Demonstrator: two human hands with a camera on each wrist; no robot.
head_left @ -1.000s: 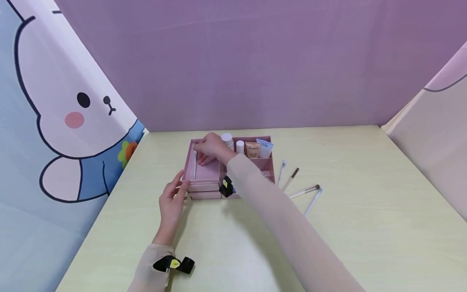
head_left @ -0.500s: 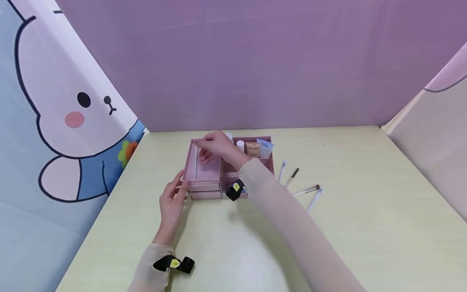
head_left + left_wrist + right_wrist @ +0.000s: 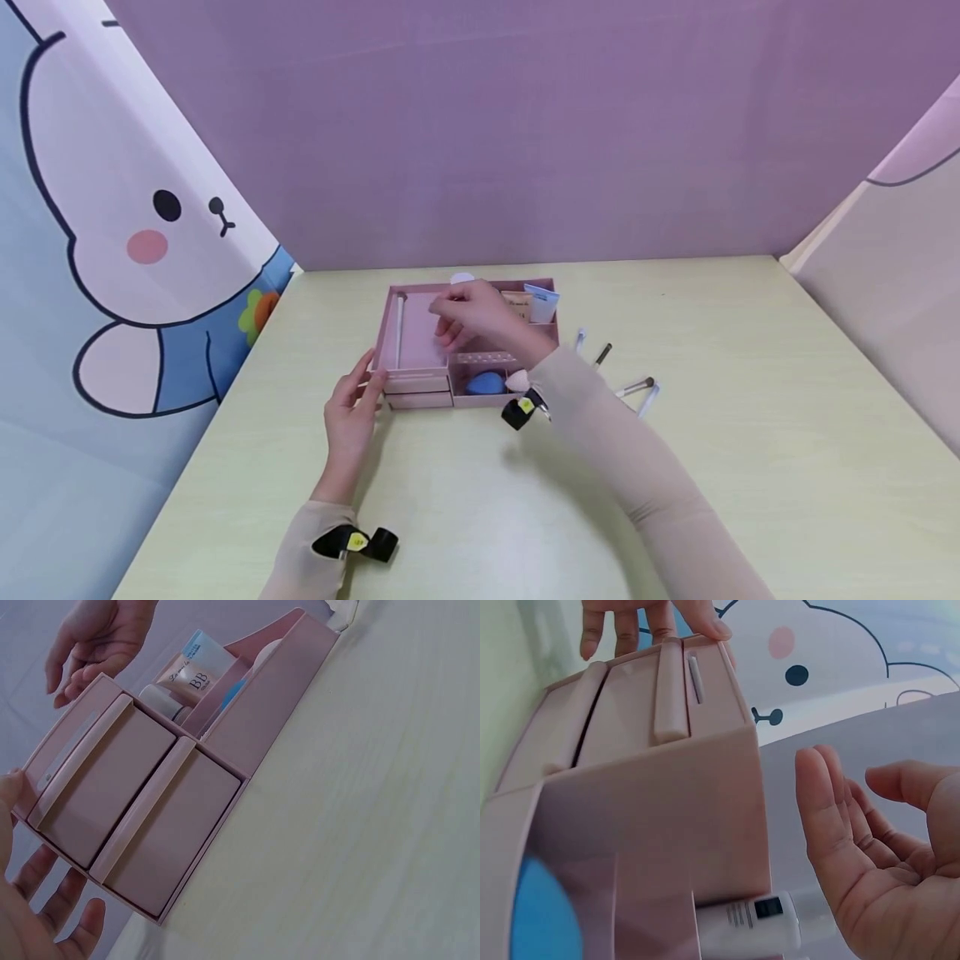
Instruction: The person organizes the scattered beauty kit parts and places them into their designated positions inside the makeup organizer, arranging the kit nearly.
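Note:
A pink desktop makeup organizer (image 3: pixel 426 346) stands on the table, its two front drawers (image 3: pixel 135 757) closed. On its left top tray lies one makeup brush (image 3: pixel 399 333). My left hand (image 3: pixel 352 421) rests against the front left corner, thumb at the top edge and fingers spread along the side. Over the organizer's middle hovers my right hand (image 3: pixel 480 315), fingers loosely bent, with nothing between thumb and fingertips in the right wrist view. A BB cream tube (image 3: pixel 193 677), a pale blue tube (image 3: pixel 542 304), a blue makeup sponge (image 3: pixel 486 383) and a pale sponge (image 3: pixel 517 381) sit in compartments.
Several loose makeup brushes (image 3: pixel 637 387) lie on the table right of the organizer, partly behind the right sleeve (image 3: pixel 622 450). A white bottle (image 3: pixel 750 926) stands in a rear compartment. Behind the table (image 3: pixel 750 375) hangs a purple cloth backdrop (image 3: pixel 525 150).
My right hand has let go of the brush, which now lies on the left tray, and has moved right across the organizer. The sponges have come into sight. My left hand stays put.

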